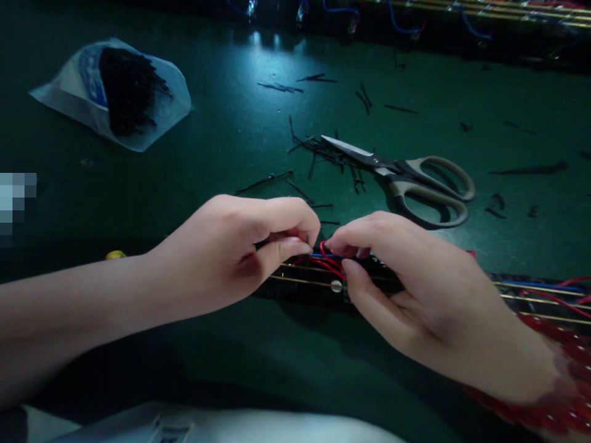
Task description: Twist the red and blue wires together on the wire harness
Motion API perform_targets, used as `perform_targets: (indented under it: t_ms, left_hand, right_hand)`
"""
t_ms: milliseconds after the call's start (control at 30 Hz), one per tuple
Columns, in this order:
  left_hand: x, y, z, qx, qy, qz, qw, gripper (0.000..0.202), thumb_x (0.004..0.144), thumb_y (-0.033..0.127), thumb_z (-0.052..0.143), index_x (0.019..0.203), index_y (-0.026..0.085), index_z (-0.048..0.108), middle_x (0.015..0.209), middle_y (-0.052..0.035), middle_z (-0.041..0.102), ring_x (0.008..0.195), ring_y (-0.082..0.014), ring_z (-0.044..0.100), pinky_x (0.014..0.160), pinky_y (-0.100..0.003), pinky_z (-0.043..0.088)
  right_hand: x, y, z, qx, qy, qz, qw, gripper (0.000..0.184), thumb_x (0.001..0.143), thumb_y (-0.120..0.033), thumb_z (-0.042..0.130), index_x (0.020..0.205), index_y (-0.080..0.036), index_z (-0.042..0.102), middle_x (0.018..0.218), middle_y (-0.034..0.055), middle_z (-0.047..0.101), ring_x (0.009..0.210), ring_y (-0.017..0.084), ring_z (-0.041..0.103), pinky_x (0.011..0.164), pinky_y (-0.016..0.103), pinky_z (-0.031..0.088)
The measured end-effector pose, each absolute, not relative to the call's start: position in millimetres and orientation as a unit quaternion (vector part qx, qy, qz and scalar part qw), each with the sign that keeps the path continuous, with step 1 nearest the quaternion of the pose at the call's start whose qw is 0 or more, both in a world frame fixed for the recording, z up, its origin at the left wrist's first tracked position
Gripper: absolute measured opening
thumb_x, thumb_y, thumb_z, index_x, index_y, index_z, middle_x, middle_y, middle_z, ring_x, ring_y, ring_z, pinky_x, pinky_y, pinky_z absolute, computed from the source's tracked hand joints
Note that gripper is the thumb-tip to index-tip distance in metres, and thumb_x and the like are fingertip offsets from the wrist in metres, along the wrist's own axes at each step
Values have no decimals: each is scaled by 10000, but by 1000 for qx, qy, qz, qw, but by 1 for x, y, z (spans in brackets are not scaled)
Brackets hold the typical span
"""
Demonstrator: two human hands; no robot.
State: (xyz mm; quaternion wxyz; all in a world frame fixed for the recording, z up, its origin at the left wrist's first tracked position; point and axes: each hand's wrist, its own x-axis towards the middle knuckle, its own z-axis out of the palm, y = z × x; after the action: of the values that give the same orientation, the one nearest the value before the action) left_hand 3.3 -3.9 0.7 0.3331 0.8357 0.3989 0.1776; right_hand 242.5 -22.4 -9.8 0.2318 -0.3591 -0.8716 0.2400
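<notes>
The left hand point(235, 252) pinches closed, on what is hard to tell; the right hand point(420, 286), narrowly parted, is at red wires point(332, 265) over a black strip point(295, 290) on the table point(277, 357).

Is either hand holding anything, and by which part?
Cannot be told: the right hand is at the loop of the red wire; anything pinched in the left hand is hidden.
</notes>
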Motion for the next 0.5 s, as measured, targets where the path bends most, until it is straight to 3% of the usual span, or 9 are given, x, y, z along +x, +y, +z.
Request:
perform_targets:
  t_ms: [233, 500]
  left_hand:
    - [4, -3, -1, 838, 385, 195, 335, 149, 974, 105, 615, 966, 244, 670, 892, 111, 717, 760, -24, 652, 646, -103, 453]
    - [4, -6, -3, 852, 414, 152, 283, 89, 972, 166, 644, 965, 224, 711, 909, 74, 758, 803, -71, 673, 687, -171, 450]
  right_hand:
    - [245, -21, -8, -343, -880, 241, 224, 170, 991, -98, 521, 997, -194, 662, 922, 59, 698, 819, 182, 649, 671, 306, 536]
    - [244, -21, -7, -333, -885, 231, 229, 169, 1003, -110, 536, 996, -182, 689, 941, 70, 715, 817, 175, 643, 662, 294, 532]
